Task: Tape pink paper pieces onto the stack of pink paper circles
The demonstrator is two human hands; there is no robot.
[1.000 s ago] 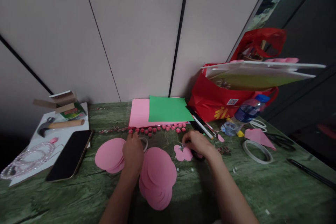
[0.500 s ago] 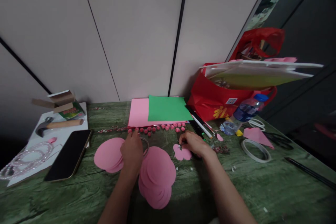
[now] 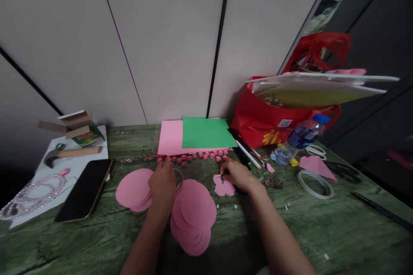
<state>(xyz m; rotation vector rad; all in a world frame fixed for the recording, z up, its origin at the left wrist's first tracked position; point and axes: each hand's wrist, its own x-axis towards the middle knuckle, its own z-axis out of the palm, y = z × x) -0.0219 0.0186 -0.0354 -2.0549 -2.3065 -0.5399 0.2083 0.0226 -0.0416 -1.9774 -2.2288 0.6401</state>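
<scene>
Flower-shaped pink cutout [image 3: 225, 188]: flat on the green wood-look table [image 3: 87, 245], right of the big petal stack, partly under the right fingers.
Right hand [image 3: 238, 175]: over the cutout's upper right, fingers bent down at its edge. Can't tell if they pinch it or just touch; tips hidden.
Left hand [image 3: 163, 180]: fingers bent forward, tips near the left end of the bead row. Can't tell whether they grasp anything.
Small tape roll [image 3: 181, 177]: just right of the left hand, partly hidden behind it.
Oval stack [image 3: 134, 188]: pink paper, just left of the left hand.
Big petal stack [image 3: 193, 217]: overlapping pink rounds, between the forearms.
Bead row [image 3: 183, 158]: small dark-pink pieces lined up along the near edge of the sheets.
Sheets: green sheet [image 3: 208, 133] on top of pink sheet [image 3: 170, 137], by the wall.
Right side: red bag [image 3: 253, 124] stuffed with boards, blue-capped bottle [image 3: 301, 139] tilted in front, large tape roll [image 3: 301, 180] nearer.
Left side: hammer [image 3: 80, 151] and clear bead strand [image 3: 53, 184] on white board [image 3: 75, 165]; phone [image 3: 85, 190] partly overlaps the board.
</scene>
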